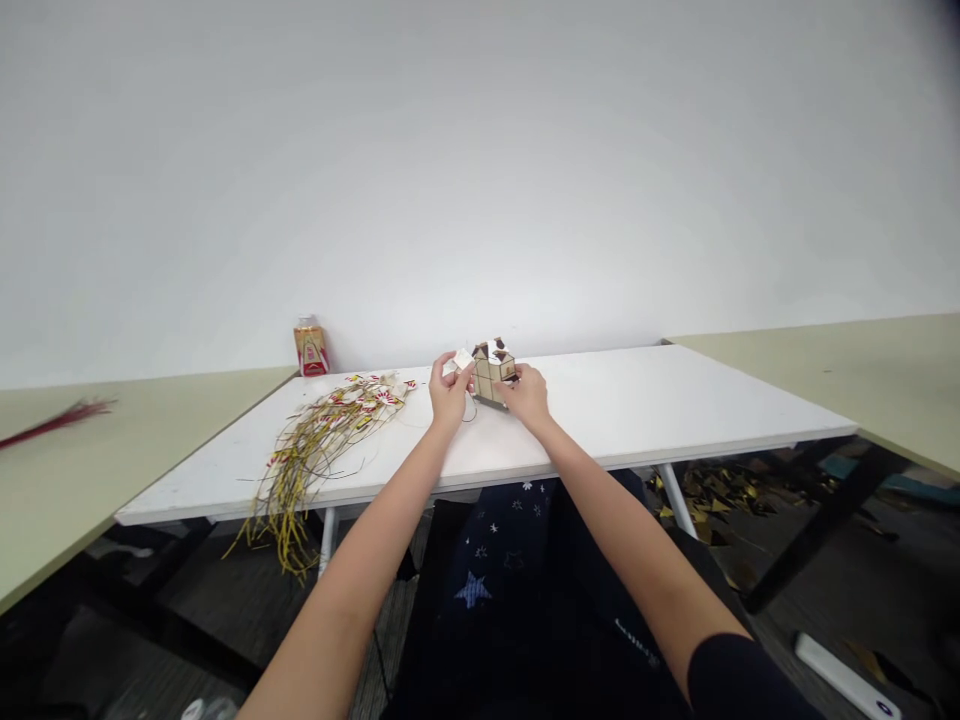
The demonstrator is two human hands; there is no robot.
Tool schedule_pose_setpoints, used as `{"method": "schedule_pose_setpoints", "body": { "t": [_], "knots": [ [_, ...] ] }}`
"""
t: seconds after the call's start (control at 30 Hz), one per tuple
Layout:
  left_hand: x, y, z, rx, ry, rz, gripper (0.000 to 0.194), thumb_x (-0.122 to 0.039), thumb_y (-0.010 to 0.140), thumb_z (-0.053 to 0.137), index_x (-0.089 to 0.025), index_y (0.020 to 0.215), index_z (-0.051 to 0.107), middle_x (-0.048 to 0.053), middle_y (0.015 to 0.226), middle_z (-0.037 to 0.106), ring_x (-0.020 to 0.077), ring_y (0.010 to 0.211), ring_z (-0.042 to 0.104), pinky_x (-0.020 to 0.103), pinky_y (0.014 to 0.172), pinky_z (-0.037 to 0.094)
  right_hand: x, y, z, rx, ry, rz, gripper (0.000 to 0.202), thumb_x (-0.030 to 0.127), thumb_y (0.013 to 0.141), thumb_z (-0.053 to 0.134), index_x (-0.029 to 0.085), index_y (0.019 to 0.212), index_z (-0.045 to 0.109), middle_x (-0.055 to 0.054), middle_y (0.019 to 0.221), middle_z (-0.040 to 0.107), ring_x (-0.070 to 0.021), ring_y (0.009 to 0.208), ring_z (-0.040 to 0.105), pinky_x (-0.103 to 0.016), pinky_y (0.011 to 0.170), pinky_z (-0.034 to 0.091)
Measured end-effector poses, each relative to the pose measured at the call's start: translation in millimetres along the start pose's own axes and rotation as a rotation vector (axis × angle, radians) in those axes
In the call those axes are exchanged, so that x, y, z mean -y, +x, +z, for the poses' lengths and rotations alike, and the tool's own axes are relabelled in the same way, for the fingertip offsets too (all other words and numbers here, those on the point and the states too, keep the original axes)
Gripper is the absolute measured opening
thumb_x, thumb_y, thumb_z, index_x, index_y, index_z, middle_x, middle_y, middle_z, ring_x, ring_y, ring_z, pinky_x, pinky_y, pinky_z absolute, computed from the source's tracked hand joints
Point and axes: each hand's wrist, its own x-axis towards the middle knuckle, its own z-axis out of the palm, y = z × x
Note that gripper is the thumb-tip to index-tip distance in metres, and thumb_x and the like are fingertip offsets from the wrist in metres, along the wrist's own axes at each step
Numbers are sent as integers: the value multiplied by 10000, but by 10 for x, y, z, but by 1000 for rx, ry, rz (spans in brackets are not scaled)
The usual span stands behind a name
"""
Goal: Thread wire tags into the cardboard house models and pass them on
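A small model house point(487, 380) with tan walls and a brown-and-white roof is held just above the white table point(600, 400). My right hand point(530, 398) grips the house from its right side, fingers closed on it. Between the thumb and fingers of my left hand point(448, 397) is a small white square piece point(463, 358), close to the left side of the house. A thin dark cord loops down below the left hand. Whether the white piece is joined to the house I cannot tell.
To the left lies a bundle of yellow and dark cords point(307, 450) with red-and-white tags, hanging over the front edge. A red-and-gold container point(310, 346) stands at the back left. Red strands point(56, 422) lie on the left side table. Gold scraps point(720, 490) cover the floor at right.
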Motion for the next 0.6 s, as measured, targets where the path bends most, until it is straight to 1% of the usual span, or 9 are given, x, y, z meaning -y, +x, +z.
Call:
{"method": "schedule_pose_setpoints", "body": {
  "t": [0.13, 0.23, 0.33, 0.37, 0.43, 0.5, 0.53, 0.6],
  "knots": [
    [-36, -26, 41, 17, -37, 21, 567, -461, 705, 774, -209, 1146, 522, -70, 567, 557, 102, 487, 536, 217, 523, 422, 227, -129, 173, -9, -47, 50, 405, 394, 789, 719, 142, 1074, 581, -157, 1109, 632, -267, 1064, 597, -324, 873, 453],
    [-48, -27, 66, 49, -75, 8, 585, -464, 707, 773, -209, 1159, 504, -66, 576, 565, 106, 493, 539, 225, 533, 435, 289, -166, 236, 16, -73, 58, 404, 408, 795, 723, 141, 1063, 581, -165, 1099, 626, -269, 1051, 605, -316, 847, 460],
    [-52, -17, 80, 52, -95, -1, 603, -465, 703, 780, -206, 1170, 500, -58, 587, 574, 108, 501, 542, 224, 529, 428, 266, -201, 227, 59, -49, -3, 409, 339, 775, 733, 134, 1103, 599, -154, 1108, 641, -272, 1080, 600, -335, 895, 458],
    [-53, -13, 82, 50, -94, -3, 607, -470, 705, 780, -205, 1175, 500, -55, 596, 578, 107, 502, 543, 223, 528, 425, 254, -216, 208, 48, -10, -43, 408, 298, 776, 717, 136, 1133, 603, -150, 1138, 642, -268, 1104, 592, -340, 920, 454],
    [-54, -8, 83, 52, -96, -10, 613, -483, 710, 778, -206, 1183, 502, -49, 613, 583, 104, 505, 544, 222, 526, 422, 245, -242, 158, -30, 107, -103, 390, 238, 805, 645, 149, 1183, 611, -137, 1213, 631, -243, 1123, 580, -337, 939, 458],
    [-56, -8, 80, 69, -117, -25, 625, -486, 702, 788, -208, 1186, 505, -49, 615, 584, 105, 509, 544, 224, 530, 429, 268, -257, 107, -116, 235, -102, 345, 245, 836, 587, 166, 1167, 643, -117, 1239, 631, -207, 1038, 598, -321, 896, 480],
    [-57, -10, 78, 83, -132, -35, 632, -484, 695, 796, -209, 1186, 508, -49, 612, 583, 107, 512, 543, 227, 532, 434, 290, -258, 87, -130, 298, -79, 316, 274, 845, 579, 172, 1131, 666, -105, 1215, 646, -189, 959, 605, -312, 853, 491],
    [-62, -16, 73, 118, -154, -58, 639, -475, 684, 811, -209, 1185, 519, -48, 610, 581, 114, 518, 546, 234, 533, 444, 340, -250, 65, -72, 438, -9, 284, 348, 838, 597, 176, 1036, 703, -81, 1091, 689, -152, 786, 585, -288, 739, 492]
  ]
}}
